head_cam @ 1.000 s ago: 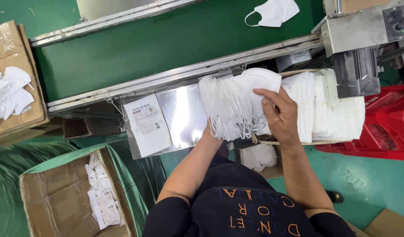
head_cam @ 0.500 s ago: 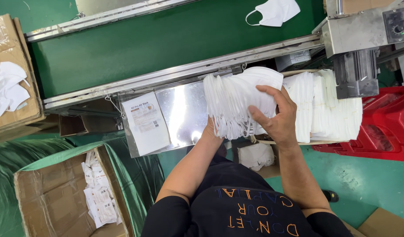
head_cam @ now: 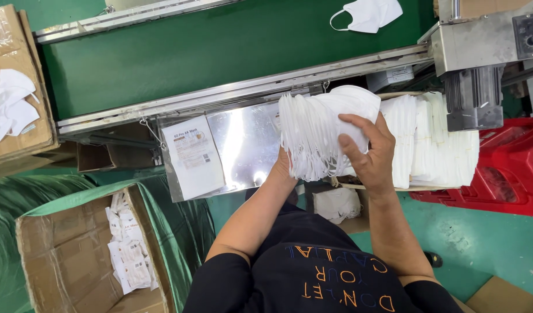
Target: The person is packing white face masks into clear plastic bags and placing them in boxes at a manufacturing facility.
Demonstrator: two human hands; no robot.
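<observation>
Little had shifted since half a second before: the thick fanned stack of white folded face masks (head_cam: 316, 136) sat a touch lower over the shiny sheet-metal tray (head_cam: 243, 148), and the right hand's (head_cam: 365, 150) fingers had spread wider across its face. That hand was clamped over the stack's right side, thumb and fingers wrapped on the outermost mask. The left hand (head_cam: 283, 168) was mostly hidden behind the stack's lower left edge; it appeared to be cupped beneath and gripping it, though its fingers could not be seen. The stack was held just off the tray, directly below the green conveyor belt (head_cam: 220, 52) that ran along the tray's far side.

To the tray's right, a larger pile of white masks (head_cam: 434, 145) lay in a shallow box, touching the held stack's right edge. A printed clear pouch (head_cam: 192, 153) lay on the tray's left part. Below and left of the tray stood a brown cardboard carton lined with green plastic (head_cam: 75, 255), holding packed pouches. A single white mask (head_cam: 368, 14) rode the belt above the tray's right end.

Squaring the edges evenly between both palms, with steady pressure from each side, seemed the way to keep the fan from splaying or slipping.
</observation>
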